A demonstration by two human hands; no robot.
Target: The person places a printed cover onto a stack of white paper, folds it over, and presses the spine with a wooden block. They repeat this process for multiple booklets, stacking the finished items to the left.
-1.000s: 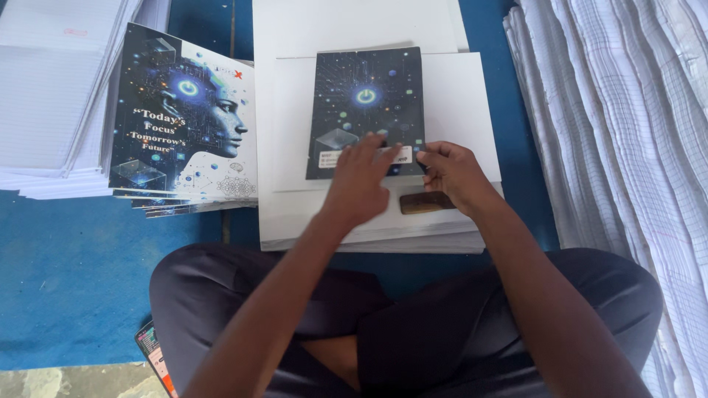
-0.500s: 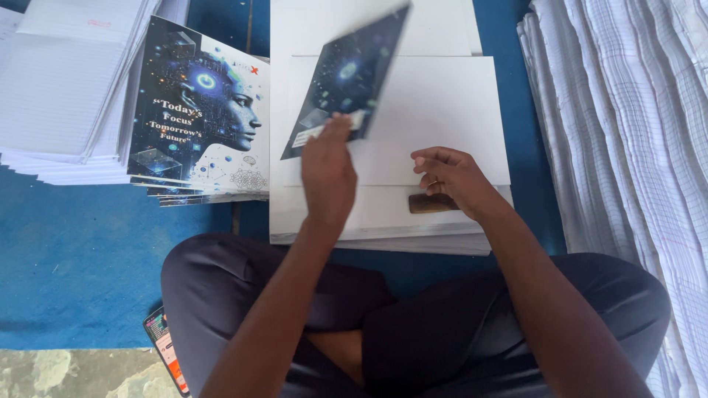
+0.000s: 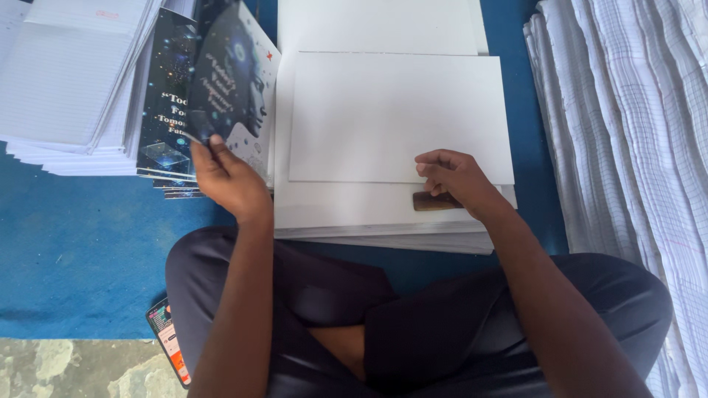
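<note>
Far left, a tall pile of white ruled paper sheets (image 3: 70,81) sits on the blue floor mat (image 3: 88,236); against it lies a stack of dark, glossy printed covers showing a starry blue design (image 3: 166,118); several are already piled there, so by my reckoning part of the work is done. The left hand (image 3: 228,177) hovers just above that stack, its grip clamped on one more dark glossy cover (image 3: 225,77), fingers pinching the lower edge, the sheet tilted up and not yet lying flat on the others. Lower down, beside the person's knee, a phone with an orange-edged screen (image 3: 168,340) rests on the mat. In the middle, a thick stack of plain white cards (image 3: 391,110) lies in front of the crossed legs, the top sheet bare; plenty seems left there. The right hand (image 3: 457,180) rests on that stack's near edge, fingers curled together over a small brown wooden block (image 3: 435,200); whether it truly grips the block I cannot tell. Far right, folded white checked cloth (image 3: 627,125) lies heaped in layers.
</note>
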